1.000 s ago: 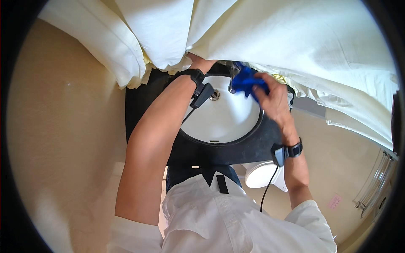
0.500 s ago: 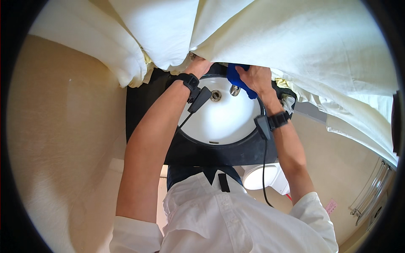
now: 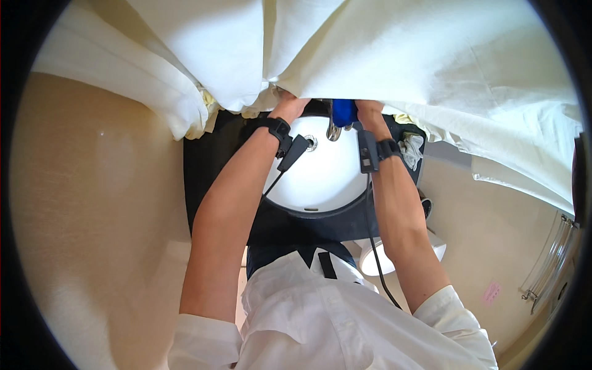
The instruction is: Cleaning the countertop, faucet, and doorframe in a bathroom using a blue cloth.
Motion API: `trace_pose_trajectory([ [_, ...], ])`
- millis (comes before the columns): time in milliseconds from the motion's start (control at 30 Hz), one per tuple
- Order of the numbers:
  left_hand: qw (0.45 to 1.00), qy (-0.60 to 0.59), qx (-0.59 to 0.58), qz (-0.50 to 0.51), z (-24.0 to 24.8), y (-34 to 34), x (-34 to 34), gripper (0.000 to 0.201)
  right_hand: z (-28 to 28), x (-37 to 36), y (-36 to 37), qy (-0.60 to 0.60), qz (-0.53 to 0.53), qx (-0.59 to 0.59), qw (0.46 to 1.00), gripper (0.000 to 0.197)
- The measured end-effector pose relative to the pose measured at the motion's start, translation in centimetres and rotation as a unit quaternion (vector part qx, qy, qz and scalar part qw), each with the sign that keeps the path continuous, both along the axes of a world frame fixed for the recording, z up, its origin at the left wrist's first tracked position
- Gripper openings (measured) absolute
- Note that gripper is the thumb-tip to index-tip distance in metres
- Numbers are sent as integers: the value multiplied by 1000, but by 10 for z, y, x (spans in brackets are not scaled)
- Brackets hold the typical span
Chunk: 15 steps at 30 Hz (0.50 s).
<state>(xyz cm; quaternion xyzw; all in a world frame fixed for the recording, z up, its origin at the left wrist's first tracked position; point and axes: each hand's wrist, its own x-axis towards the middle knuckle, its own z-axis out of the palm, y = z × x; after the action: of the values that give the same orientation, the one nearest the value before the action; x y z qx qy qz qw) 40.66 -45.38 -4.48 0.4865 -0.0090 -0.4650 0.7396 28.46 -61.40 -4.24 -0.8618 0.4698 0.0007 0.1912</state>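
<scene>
Blue cloth (image 3: 343, 112) bunched at the chrome tap (image 3: 333, 128) behind the white basin (image 3: 320, 179), pressed there by right hand (image 3: 368, 111); fingers hidden under hanging white sheets (image 3: 382, 55), grip impossible to tell. Left hand (image 3: 288, 106) likewise half tucked beneath, fingers unseen. Black counter (image 3: 206, 166) ringing the basin.
</scene>
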Motion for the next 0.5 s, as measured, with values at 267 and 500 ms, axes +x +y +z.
trace_pose_trajectory([
  [267, 995, 37, -90, 38, -15, -18, 4, 58, 24, -44, -18, -319, -100, 381, 862, 41],
  [500, 992, 70, -106, 3, -2, -25, 3, 48, 53, -30, -12, -137, 152, 89, 975, 24],
])
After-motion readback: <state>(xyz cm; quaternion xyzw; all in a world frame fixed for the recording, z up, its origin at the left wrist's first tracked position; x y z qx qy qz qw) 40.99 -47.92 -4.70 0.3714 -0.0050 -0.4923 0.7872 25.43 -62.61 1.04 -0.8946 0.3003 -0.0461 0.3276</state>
